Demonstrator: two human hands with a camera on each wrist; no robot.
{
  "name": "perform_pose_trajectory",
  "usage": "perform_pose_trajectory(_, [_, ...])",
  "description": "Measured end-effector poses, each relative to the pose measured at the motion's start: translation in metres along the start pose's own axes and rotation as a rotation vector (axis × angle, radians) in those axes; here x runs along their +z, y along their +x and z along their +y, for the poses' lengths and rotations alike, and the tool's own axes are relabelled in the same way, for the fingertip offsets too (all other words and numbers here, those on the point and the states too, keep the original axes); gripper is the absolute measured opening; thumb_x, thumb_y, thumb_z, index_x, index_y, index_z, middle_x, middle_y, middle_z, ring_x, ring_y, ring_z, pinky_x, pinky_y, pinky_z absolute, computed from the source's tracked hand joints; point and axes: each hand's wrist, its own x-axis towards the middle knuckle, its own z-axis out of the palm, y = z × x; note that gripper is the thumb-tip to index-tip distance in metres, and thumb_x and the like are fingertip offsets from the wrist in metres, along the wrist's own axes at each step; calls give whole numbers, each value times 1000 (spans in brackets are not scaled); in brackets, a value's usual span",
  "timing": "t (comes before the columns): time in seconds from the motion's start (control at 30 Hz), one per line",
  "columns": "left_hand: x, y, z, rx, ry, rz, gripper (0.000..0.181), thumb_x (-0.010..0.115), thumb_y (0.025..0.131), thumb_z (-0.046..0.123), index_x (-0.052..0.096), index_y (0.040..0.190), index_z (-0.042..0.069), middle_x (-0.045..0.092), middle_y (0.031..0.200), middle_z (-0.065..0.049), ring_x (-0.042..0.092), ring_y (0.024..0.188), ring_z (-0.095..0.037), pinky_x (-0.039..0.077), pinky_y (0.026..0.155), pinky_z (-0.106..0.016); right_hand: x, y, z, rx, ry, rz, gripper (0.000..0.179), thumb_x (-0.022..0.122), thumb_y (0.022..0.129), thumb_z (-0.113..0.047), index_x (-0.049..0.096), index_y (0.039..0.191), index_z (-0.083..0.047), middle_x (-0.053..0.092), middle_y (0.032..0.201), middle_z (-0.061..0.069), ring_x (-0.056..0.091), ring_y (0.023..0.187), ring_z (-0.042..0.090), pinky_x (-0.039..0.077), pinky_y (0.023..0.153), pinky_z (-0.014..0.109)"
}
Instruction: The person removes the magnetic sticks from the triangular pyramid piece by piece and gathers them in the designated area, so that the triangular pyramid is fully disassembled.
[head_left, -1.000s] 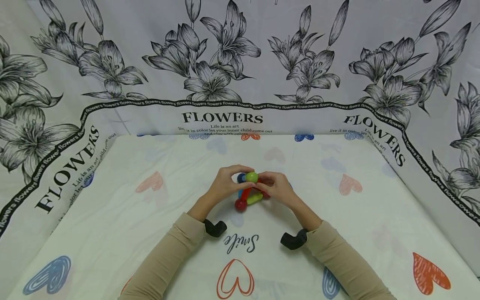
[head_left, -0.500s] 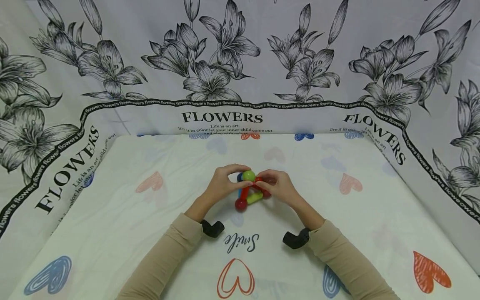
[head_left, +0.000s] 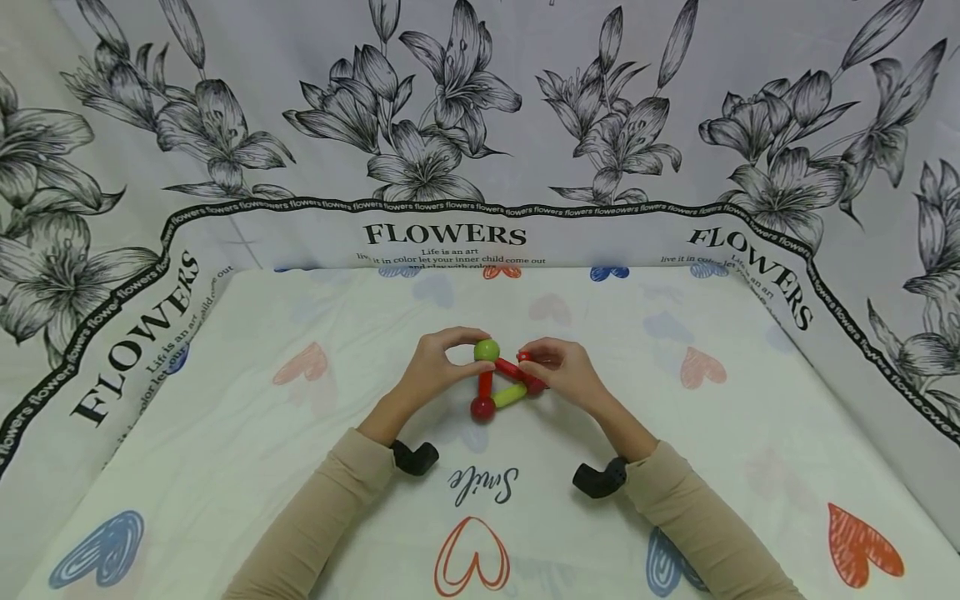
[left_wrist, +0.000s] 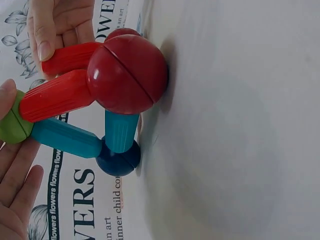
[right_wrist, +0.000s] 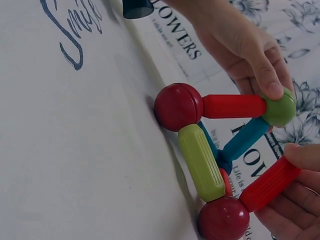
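My left hand [head_left: 435, 362] pinches a green ball [head_left: 487, 350] at the top of a frame of magnetic rods and balls. A red rod [right_wrist: 234, 106] runs from it down to a red ball [head_left: 483, 408], and a blue rod [left_wrist: 66, 137] to a dark blue ball [left_wrist: 118, 159]. A yellow-green rod [head_left: 511, 395] joins the lower red ball to another red ball [right_wrist: 224, 218]. From that second ball rises a red rod [right_wrist: 270, 183], pinched by my right hand [head_left: 566, 371]. Its upper end is apart from the green ball.
The frame stands on a white cloth [head_left: 337, 467] printed with hearts and the word Smile. Black wrist mounts [head_left: 601, 479] sit at both cuffs. A floral curtain [head_left: 525, 158] hangs behind and along the sides.
My left hand has shifted left with the green ball. The right hand has drawn slightly right with the red rod, and a gap has opened between the hands.
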Motion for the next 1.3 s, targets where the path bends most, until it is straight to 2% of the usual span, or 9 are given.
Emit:
perform_pose_trajectory(0.27, [-7,-5,-2,-19,2,17,39,81,76,16,68,111,8,74,109,-9,67,103,-22,53,100,-39,-6,-3,0,5,-5,18,23,69,87,-8,69,107,3,71,106,21,71,95,28,59,86,30])
perform_pose_trajectory(0.53, [-12,-8,-4,-17,10,12,40,80,77,16,66,113,7,73,110,-9,67,104,-23,53,100,-39,-12,-6,3,-21,-11,33,22,69,87,-9,69,106,3,71,104,21,70,95,30,59,87,31])
perform_pose_trajectory(0.83, [-19,-13,-9,10,27,14,40,80,77,16,69,115,8,73,112,-8,67,105,-21,53,100,-38,-19,-10,7,-12,-32,29,30,68,88,-8,66,115,4,71,109,21,69,99,32,58,89,34])
perform_pose_trajectory(1.3, [-28,-20,-16,12,56,20,40,80,77,14,68,113,3,73,108,-9,66,99,-21,55,97,-41,-28,-14,12,-12,-64,41,25,69,87,-7,68,110,2,71,108,21,70,95,30,60,84,30])
